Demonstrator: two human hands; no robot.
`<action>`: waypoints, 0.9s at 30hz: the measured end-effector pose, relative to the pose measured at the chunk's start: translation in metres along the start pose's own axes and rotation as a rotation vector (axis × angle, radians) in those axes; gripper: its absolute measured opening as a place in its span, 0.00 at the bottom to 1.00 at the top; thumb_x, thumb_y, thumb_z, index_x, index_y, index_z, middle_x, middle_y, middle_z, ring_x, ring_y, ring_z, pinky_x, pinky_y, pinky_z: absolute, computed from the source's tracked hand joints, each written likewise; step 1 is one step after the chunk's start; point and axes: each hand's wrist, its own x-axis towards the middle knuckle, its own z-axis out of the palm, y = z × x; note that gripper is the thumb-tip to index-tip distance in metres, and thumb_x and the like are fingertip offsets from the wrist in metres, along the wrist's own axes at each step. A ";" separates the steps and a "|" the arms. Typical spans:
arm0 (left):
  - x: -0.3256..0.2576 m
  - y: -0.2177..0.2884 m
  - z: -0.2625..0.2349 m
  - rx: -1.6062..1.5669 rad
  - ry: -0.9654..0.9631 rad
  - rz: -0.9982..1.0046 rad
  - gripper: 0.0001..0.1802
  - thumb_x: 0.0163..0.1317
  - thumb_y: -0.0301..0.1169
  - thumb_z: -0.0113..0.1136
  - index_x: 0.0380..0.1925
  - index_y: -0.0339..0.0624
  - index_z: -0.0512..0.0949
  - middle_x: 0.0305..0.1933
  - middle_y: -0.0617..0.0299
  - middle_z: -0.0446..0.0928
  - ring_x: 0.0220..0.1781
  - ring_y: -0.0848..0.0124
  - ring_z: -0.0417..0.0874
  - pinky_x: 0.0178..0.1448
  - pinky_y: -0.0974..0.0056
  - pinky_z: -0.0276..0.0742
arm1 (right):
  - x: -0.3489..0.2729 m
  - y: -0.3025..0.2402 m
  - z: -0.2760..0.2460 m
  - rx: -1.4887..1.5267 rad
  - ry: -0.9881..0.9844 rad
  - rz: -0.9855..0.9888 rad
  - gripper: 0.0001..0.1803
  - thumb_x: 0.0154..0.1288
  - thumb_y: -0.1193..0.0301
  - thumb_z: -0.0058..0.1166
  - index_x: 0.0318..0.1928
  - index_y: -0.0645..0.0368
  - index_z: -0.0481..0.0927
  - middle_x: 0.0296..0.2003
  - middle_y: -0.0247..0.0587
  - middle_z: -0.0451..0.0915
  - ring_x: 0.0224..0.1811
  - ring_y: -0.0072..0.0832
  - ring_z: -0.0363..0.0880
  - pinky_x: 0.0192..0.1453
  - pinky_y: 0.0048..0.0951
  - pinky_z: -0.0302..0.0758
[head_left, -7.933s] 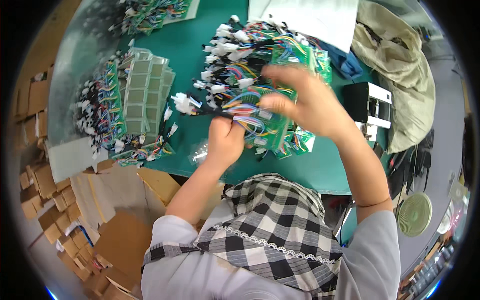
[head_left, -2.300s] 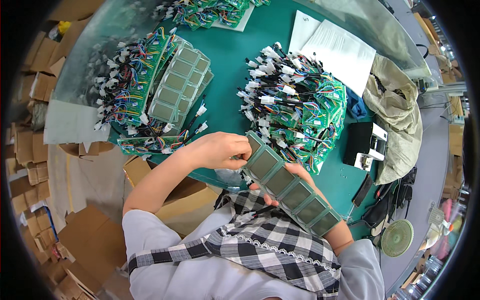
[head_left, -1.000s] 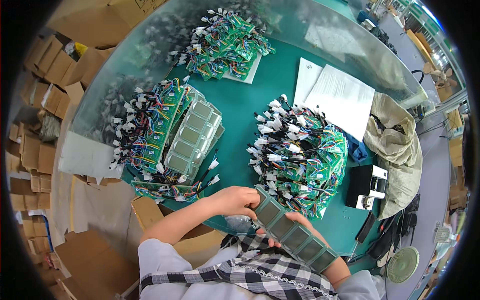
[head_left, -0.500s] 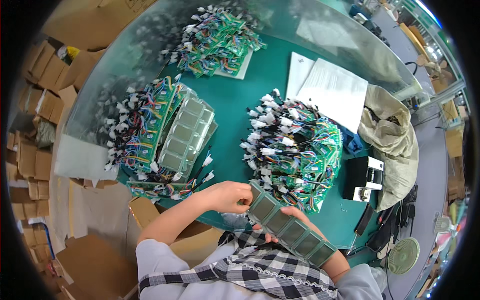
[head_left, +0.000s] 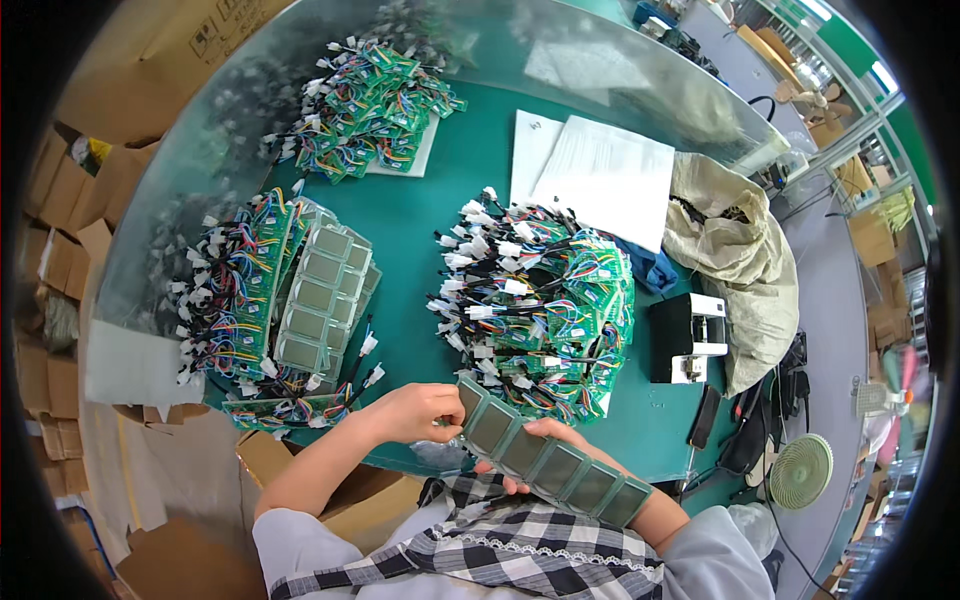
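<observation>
A long strip of grey display panels point(head_left: 557, 468) in a pale, clear frame slants in front of my apron. My right hand point(head_left: 553, 432) is closed around its middle, thumb on the upper edge and fingers showing below. At the strip's upper left end, my left hand point(head_left: 425, 412) is curled in a pinch against the edge. Whatever lies between its fingertips is hidden. Just beyond the strip sits a large pile of green circuit boards point(head_left: 590, 300) with coloured wires and white connectors.
To the left, more wired boards point(head_left: 245, 290) lean beside a stack of similar display panels point(head_left: 318, 285). Another board pile point(head_left: 375, 110) is at the back. White sheets point(head_left: 610, 175), a black-and-white device point(head_left: 688, 338), a cloth sack point(head_left: 735, 250) and a green fan point(head_left: 801, 470) stand right.
The view has shifted, so the table things appear further left and mostly a little lower. Both hands keep about the same hold on the strip.
</observation>
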 end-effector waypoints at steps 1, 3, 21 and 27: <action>0.002 -0.001 0.002 0.003 0.024 0.024 0.08 0.54 0.27 0.69 0.28 0.41 0.77 0.31 0.61 0.75 0.31 0.63 0.80 0.35 0.61 0.76 | -0.002 -0.001 -0.001 0.017 -0.011 0.012 0.40 0.73 0.49 0.41 0.72 0.67 0.60 0.59 0.67 0.75 0.39 0.40 0.85 0.39 0.31 0.83; 0.000 -0.007 0.010 0.059 0.104 -0.001 0.09 0.54 0.28 0.69 0.29 0.42 0.76 0.31 0.61 0.75 0.31 0.62 0.79 0.35 0.61 0.76 | -0.005 -0.003 0.003 0.052 0.000 -0.026 0.39 0.74 0.49 0.40 0.72 0.67 0.60 0.59 0.66 0.75 0.39 0.40 0.85 0.39 0.31 0.83; 0.018 0.003 -0.005 0.464 0.146 0.015 0.07 0.57 0.29 0.66 0.30 0.43 0.76 0.35 0.58 0.75 0.40 0.58 0.79 0.41 0.55 0.73 | -0.005 -0.022 -0.006 -0.255 0.140 -0.131 0.31 0.75 0.55 0.41 0.66 0.69 0.69 0.52 0.59 0.82 0.35 0.40 0.87 0.35 0.29 0.82; -0.064 -0.056 0.047 0.959 0.172 0.078 0.05 0.55 0.32 0.62 0.29 0.48 0.75 0.38 0.65 0.73 0.45 0.64 0.76 0.50 0.57 0.73 | -0.003 -0.026 -0.011 -0.045 0.172 -0.245 0.34 0.77 0.51 0.38 0.71 0.63 0.66 0.57 0.61 0.79 0.42 0.41 0.87 0.41 0.30 0.84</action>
